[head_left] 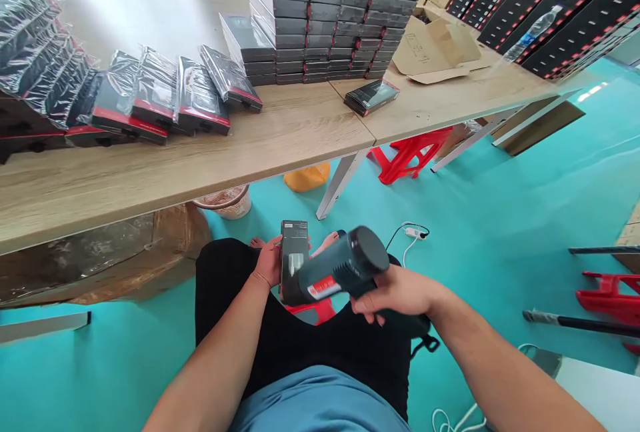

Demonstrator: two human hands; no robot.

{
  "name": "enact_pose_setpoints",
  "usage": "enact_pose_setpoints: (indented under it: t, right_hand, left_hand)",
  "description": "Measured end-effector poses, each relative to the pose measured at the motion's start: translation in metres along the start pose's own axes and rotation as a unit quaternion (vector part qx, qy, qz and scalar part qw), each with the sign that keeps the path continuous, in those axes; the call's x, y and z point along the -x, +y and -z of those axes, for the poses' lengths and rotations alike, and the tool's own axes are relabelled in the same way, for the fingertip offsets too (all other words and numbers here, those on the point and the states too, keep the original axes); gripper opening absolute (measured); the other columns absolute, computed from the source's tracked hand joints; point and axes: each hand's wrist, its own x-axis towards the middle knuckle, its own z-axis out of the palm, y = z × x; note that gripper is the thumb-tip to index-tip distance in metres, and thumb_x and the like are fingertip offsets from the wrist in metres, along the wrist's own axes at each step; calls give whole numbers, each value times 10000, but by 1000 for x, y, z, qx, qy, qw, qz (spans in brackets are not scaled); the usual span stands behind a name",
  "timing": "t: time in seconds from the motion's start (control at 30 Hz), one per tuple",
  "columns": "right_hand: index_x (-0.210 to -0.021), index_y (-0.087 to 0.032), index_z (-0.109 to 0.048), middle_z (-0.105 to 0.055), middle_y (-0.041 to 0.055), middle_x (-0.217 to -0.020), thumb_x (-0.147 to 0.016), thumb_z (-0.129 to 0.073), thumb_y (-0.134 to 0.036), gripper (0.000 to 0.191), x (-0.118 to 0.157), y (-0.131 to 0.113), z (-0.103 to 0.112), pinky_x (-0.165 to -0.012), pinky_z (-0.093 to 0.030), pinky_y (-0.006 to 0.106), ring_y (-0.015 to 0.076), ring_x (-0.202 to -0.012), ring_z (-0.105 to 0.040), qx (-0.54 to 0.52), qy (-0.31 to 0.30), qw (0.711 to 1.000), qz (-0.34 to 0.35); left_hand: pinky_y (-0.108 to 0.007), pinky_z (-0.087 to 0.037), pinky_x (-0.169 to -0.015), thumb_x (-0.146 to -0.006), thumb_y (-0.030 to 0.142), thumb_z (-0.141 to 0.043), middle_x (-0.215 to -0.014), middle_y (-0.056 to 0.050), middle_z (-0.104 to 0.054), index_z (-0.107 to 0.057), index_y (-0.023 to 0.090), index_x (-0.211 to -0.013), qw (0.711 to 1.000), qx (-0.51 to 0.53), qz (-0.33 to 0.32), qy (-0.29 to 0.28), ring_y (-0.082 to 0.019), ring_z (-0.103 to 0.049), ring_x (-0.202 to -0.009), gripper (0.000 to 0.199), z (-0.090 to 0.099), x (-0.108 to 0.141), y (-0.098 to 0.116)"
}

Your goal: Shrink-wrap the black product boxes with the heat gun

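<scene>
My right hand [390, 295] is closed round the handle of a dark green heat gun [345, 265] with a red and white label. The gun lies across my lap, its front end pointing left over the lower part of a flat dark box [295, 239]. My left hand [269, 262] grips that box by its left side, upright between my knees. Whether the nozzle touches the box I cannot tell. On the table ahead, several film-wrapped boxes [203, 95] with red edges lean in a row. A single shiny dark box [373, 97] lies by itself to the right.
The wooden table [300, 122] runs across in front of my knees. On it stand a tall stack of dark boxes [330, 19] and an opened cardboard carton [435, 45]. A waste basket [227, 202], red stool [410, 155] and power strip [415, 233] are on the floor.
</scene>
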Motion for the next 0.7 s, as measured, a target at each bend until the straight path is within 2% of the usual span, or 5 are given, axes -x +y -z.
enact_pose_setpoints:
  t: [0.23, 0.37, 0.47, 0.57, 0.7]
  right_hand:
    - [-842, -171, -668, -634, 3, -641, -779, -694, -281, 129, 28, 36, 8, -545, -496, 297, 165, -598, -598, 33, 146, 986, -69]
    - [-918, -166, -698, -666, 13, -678, -763, -740, -305, 212, 4, 20, -10, -568, -517, 304, 177, -638, -621, -59, 99, 993, 20]
    - [-870, -169, -717, -669, 7, -668, -767, -734, -304, 171, -18, 4, -9, -578, -520, 290, 155, -610, -605, -56, 187, 978, 76]
    - [-843, -161, -725, -668, 14, -653, -775, -723, -314, 167, -19, 1, 5, -570, -517, 275, 140, -581, -591, -65, 271, 960, 37]
    - [-1006, -167, -717, -707, 47, -837, -754, -767, -343, 311, 7, 16, 13, -558, -522, 274, 167, -672, -642, -123, 195, 973, 22]
  left_hand:
    - [-504, -584, -828, -911, 497, -538, -1085, -228, -746, -678, 85, -1230, 1000, 4, -5, -17, -365, -735, -951, 540, 3, -5, 2]
    - [-448, -600, -693, -887, 338, -584, -837, -165, -763, -714, 98, -1101, 996, -47, 35, 62, -338, -746, -765, 346, 2, -13, -8]
    - [-418, -597, -629, -856, 258, -597, -796, -151, -756, -709, 95, -1074, 993, -63, 44, 89, -317, -737, -685, 295, 6, -17, -11]
    - [-417, -606, -649, -893, 278, -579, -868, -159, -759, -669, 96, -1157, 987, -11, -12, 158, -293, -734, -685, 333, 15, -22, -5]
    - [-374, -606, -697, -957, 200, -466, -899, -100, -757, -622, 146, -1244, 946, 129, -108, 277, -230, -724, -688, 330, 30, -35, 8]
